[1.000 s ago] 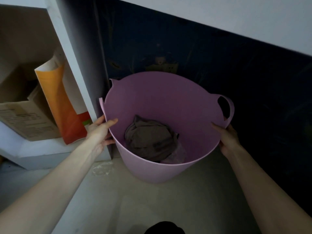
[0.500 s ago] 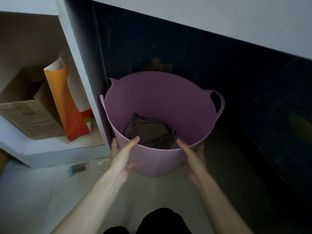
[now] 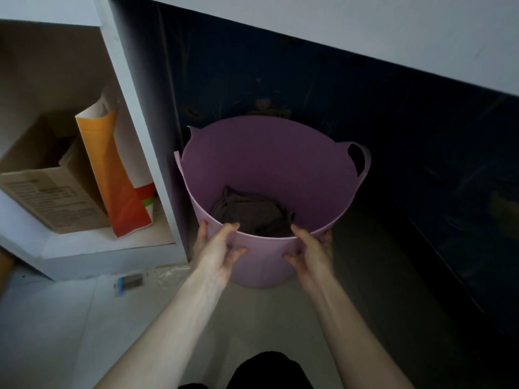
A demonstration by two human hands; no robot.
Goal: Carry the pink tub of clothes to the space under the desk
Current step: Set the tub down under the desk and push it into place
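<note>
- The round pink plastic tub (image 3: 269,169) stands on the pale floor (image 3: 266,318) in the dark space under the white desk top (image 3: 365,29), close against the white side panel (image 3: 157,164) of the shelf unit on the left.
- A crumpled dark grey-brown garment (image 3: 250,213) lies at the bottom of the tub.
- One loop handle (image 3: 362,164) shows on the tub's right rim.
- The left hand (image 3: 216,254) is on the near wall of the tub, thumb hooked over the rim and fingers spread against the outside; it is not closed into a firm clasp.
- The right hand (image 3: 311,254) mirrors it on the near right, thumb at the rim and fingers loosely curved against the outer wall.
- Both bare forearms reach in from the bottom of the view.
- In the shelf compartment to the left stand a brown cardboard box (image 3: 53,192) and, just beside it, a tall orange and white paper bag (image 3: 112,175).
- A small blue-ended object (image 3: 129,282) and a piece of clear plastic wrap (image 3: 171,275) lie on the floor in front of the shelf unit.
</note>
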